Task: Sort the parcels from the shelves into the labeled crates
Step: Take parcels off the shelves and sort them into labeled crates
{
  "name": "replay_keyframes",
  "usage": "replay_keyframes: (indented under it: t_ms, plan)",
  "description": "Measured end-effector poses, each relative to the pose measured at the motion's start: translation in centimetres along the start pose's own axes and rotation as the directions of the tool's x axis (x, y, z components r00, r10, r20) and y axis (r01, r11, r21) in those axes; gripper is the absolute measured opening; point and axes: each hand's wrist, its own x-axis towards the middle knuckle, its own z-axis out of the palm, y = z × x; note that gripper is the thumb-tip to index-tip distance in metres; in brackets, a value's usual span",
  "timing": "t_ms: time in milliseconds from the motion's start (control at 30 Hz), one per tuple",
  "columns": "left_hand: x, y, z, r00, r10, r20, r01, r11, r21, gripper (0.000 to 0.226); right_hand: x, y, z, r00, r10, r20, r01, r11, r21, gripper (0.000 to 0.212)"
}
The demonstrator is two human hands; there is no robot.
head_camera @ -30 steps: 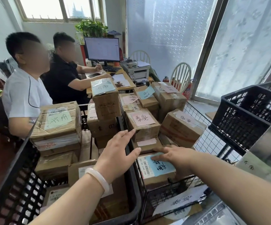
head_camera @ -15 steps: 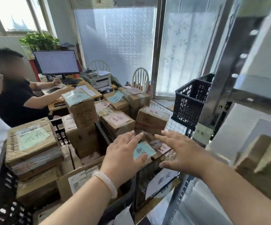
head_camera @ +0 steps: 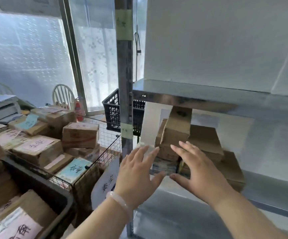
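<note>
While both arms stretch forward, the left hand (head_camera: 136, 171) hangs just right of the steel shelf post (head_camera: 125, 75), fingers straight and spread, holding nothing. The right hand (head_camera: 200, 171), further right of the post, is equally wide and empty. Stacked brown parcels (head_camera: 176, 130) sit right of the post, just beyond the fingertips; whether any finger touches them I cannot tell. Left of the post stands a wire crate (head_camera: 105, 135) of labelled boxes, and behind the post a black crate (head_camera: 113, 111).
</note>
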Motion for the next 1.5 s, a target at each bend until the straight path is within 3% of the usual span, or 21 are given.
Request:
replay_keyframes:
  t_ms: [267,433,633,767,933,1067,1200,1233,1300,1367,1433,1500]
  plan:
    - [2.2,6.2,2.7,0.994,0.09,0.059,-0.087,0.995,-0.045,0.072,-2.7,8.1,-2.0,0.945,0.315,-0.082,-0.319,0.947,-0.032,0.078]
    - [2.9,8.4,4.9,0.995,0.04,0.096,-0.034,0.998,-0.061,0.07,0.6,13.5,-1.4,0.915,0.401,0.045,-0.4,0.916,-0.013,0.084]
    - [3.7,11.1,7.1,0.989,-0.04,0.142,0.05,0.996,-0.068,0.068,2.6,18.2,0.5,0.901,0.387,0.193,-0.389,0.921,-0.033,0.083]
    - [4.2,12.4,8.3,0.981,-0.098,0.17,0.116,0.988,-0.103,0.066,2.5,20.4,1.5,0.945,0.311,0.098,-0.314,0.949,0.021,0.065]
    - [5.3,14.0,10.1,0.959,-0.195,0.206,0.244,0.937,-0.248,0.064,0.4,23.2,1.3,0.98,0.196,0.033,-0.198,0.976,0.088,0.059]
    - [6.8,15.8,12.5,0.893,-0.325,0.311,0.438,0.784,-0.441,0.07,-2.7,25.3,0.3,0.997,0.076,-0.003,-0.076,0.994,0.079,0.055]
    - [8.4,18.2,14.7,0.746,-0.477,0.466,0.648,0.358,-0.672,0.076,-4.8,26.1,-0.6,0.999,0.027,-0.028,-0.023,0.991,0.131,0.053]
    - [8.7,18.6,15.1,0.72,-0.501,0.48,0.661,0.284,-0.694,0.077,-5.2,26.2,-0.8,0.999,0.021,-0.033,-0.016,0.987,0.16,0.051]
    - [9.0,19.0,15.7,0.697,-0.525,0.488,0.669,0.231,-0.706,0.081,-5.8,26.3,-1.2,0.999,0.042,-0.025,-0.035,0.966,0.255,0.048]
    - [9.0,19.5,15.9,0.688,-0.542,0.482,0.674,0.232,-0.702,0.074,-6.0,26.2,-1.5,0.984,0.176,-0.024,-0.143,0.862,0.486,0.05]
    - [8.7,19.9,16.1,0.681,-0.556,0.476,0.668,0.208,-0.714,0.065,-5.4,26.5,-1.7,0.927,0.373,0.042,-0.295,0.655,0.696,0.05]
    - [8.1,20.3,16.2,0.679,-0.563,0.471,0.655,0.175,-0.735,0.058,-5.0,27.1,-1.6,0.866,0.458,0.201,-0.45,0.539,0.712,0.052]
